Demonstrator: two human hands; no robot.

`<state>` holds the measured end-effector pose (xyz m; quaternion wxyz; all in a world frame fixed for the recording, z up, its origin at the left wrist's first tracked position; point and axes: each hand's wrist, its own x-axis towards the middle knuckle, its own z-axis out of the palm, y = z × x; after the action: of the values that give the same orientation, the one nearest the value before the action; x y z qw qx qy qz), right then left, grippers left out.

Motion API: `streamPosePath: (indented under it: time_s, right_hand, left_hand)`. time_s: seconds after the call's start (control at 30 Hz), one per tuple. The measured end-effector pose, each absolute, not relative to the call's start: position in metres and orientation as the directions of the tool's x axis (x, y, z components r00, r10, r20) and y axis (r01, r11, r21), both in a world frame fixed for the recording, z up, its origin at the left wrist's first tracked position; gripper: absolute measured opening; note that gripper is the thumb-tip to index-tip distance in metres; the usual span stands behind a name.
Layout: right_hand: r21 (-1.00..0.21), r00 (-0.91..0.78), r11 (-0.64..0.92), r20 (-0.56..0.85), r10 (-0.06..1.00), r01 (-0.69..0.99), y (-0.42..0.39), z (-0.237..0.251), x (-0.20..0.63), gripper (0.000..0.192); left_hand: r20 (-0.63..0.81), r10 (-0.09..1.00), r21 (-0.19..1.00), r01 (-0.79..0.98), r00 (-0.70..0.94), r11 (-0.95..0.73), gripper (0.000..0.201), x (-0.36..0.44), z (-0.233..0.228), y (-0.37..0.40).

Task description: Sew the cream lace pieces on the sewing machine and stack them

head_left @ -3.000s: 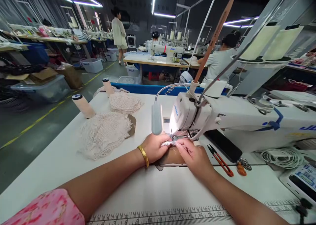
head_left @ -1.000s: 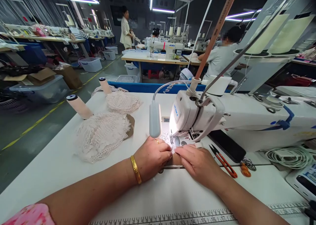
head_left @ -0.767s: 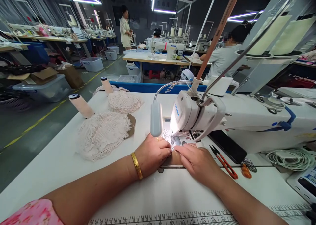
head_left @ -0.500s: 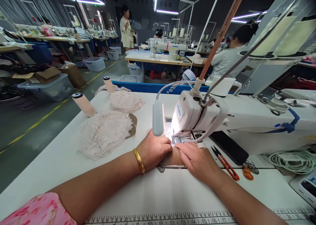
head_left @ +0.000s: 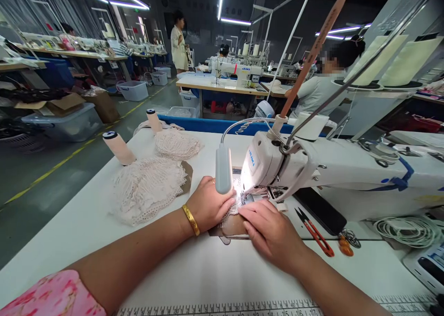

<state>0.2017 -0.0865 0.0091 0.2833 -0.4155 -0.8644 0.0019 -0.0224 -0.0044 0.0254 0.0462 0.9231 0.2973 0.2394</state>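
Here, the left hand [head_left: 208,205] and the right hand [head_left: 270,230] both press flat, fingers extended, on the lace piece [head_left: 231,208] under the sewing machine [head_left: 277,163].

The lamp [head_left: 224,169] and machine head [head_left: 267,161] hide the needle, so where the lace [head_left: 233,206] meets it cannot be told. The right hand [head_left: 272,232] covers part of the brown piece [head_left: 233,226], perhaps fabric. The ruler [head_left: 222,308] is cut off at the table's near edge.
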Motion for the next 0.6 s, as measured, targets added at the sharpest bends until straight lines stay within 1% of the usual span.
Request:
streamPosePath:
  time_s: [0.07, 0.13, 0.2, 0.27, 0.3, 0.33, 0.37, 0.43, 0.47, 0.5, 0.53, 0.6]
  right_hand:
    - [-0.24, -0.578, 0.734, 0.482, 0.659, 0.636, -0.087, 0.014, 0.2, 0.032]
    - [-0.188, -0.606, 0.746, 0.475, 0.638, 0.639, -0.085, 0.016, 0.206, 0.032]
    - [-0.086, -0.546, 0.667, 0.502, 0.67, 0.74, -0.082, 0.017, 0.219, 0.03]
    - [-0.002, -0.448, 0.545, 0.567, 0.691, 0.838, -0.079, 0.018, 0.23, 0.03]
    - [0.007, -0.422, 0.519, 0.592, 0.687, 0.855, -0.079, 0.019, 0.234, 0.029]
    - [-0.01, -0.421, 0.529, 0.592, 0.687, 0.849, -0.08, 0.02, 0.234, 0.027]
    - [-0.047, -0.449, 0.572, 0.567, 0.69, 0.819, -0.082, 0.022, 0.233, 0.026]
    - [-0.146, -0.548, 0.668, 0.46, 0.699, 0.73, -0.085, 0.024, 0.228, 0.024]
    - [-0.18, -0.588, 0.69, 0.401, 0.703, 0.701, -0.086, 0.024, 0.226, 0.024]
    - [-0.189, -0.6, 0.683, 0.355, 0.717, 0.705, -0.086, 0.024, 0.225, 0.025]
    - [-0.166, -0.58, 0.654, 0.339, 0.741, 0.738, -0.085, 0.022, 0.227, 0.027]
    - [-0.081, -0.476, 0.544, 0.391, 0.788, 0.835, -0.08, 0.019, 0.235, 0.031]
  left_hand:
    - [0.411, 0.574, 0.192, 0.548, 0.708, -0.814, 0.031, -0.025, 0.029, -0.003]
    - [0.428, 0.557, 0.175, 0.539, 0.712, -0.824, 0.039, -0.027, 0.032, -0.004]
    - [0.467, 0.538, 0.189, 0.515, 0.702, -0.836, 0.044, -0.028, 0.034, -0.005]
    - [0.492, 0.518, 0.218, 0.477, 0.7, -0.851, 0.04, -0.028, 0.034, -0.006]
    - [0.494, 0.504, 0.23, 0.453, 0.708, -0.861, 0.037, -0.028, 0.033, -0.006]
    - [0.495, 0.486, 0.237, 0.426, 0.72, -0.873, 0.034, -0.027, 0.03, -0.005]
    - [0.497, 0.467, 0.238, 0.403, 0.731, -0.884, 0.031, -0.027, 0.027, -0.004]
    - [0.515, 0.44, 0.223, 0.381, 0.735, -0.897, 0.029, -0.026, 0.021, -0.002]
    - [0.523, 0.432, 0.216, 0.376, 0.735, -0.901, 0.027, -0.026, 0.018, -0.002]
    - [0.52, 0.431, 0.218, 0.373, 0.737, -0.902, 0.026, -0.025, 0.017, -0.003]
    - [0.512, 0.434, 0.232, 0.368, 0.741, -0.901, 0.025, -0.025, 0.016, -0.005]
    - [0.476, 0.447, 0.283, 0.349, 0.758, -0.893, 0.024, -0.023, 0.017, -0.011]
